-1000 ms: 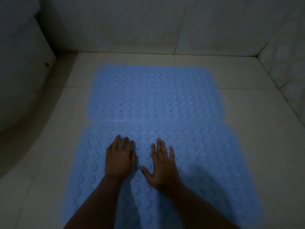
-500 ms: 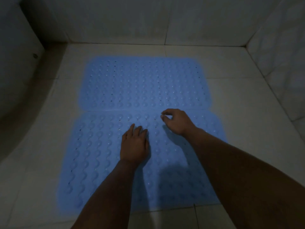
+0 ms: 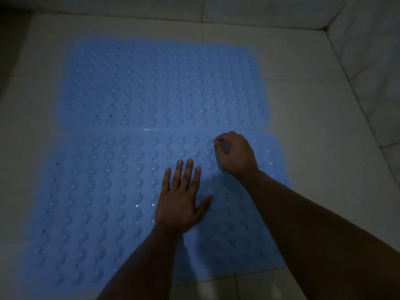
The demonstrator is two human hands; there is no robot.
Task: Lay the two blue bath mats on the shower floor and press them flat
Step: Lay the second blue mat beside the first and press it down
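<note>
Two blue bubbled bath mats lie side by side on the pale tiled shower floor (image 3: 313, 131). The far mat (image 3: 160, 87) lies flat near the back wall. The near mat (image 3: 91, 198) touches it along a straight seam. My left hand (image 3: 181, 198) rests palm down on the near mat's middle, fingers spread. My right hand (image 3: 236, 153) sits curled into a loose fist on the near mat, close to the seam, knuckles down. Whether its fingers pinch the mat is hidden.
The tiled back wall (image 3: 151, 7) runs along the top, and a tiled side wall (image 3: 372, 46) rises at the right. Bare floor tiles border the mats on the right, left and front.
My left hand has spread its fingers flat on the near mat. My right hand, flat a second ago, has reached forward toward the seam and curled shut. The camera has moved closer.
</note>
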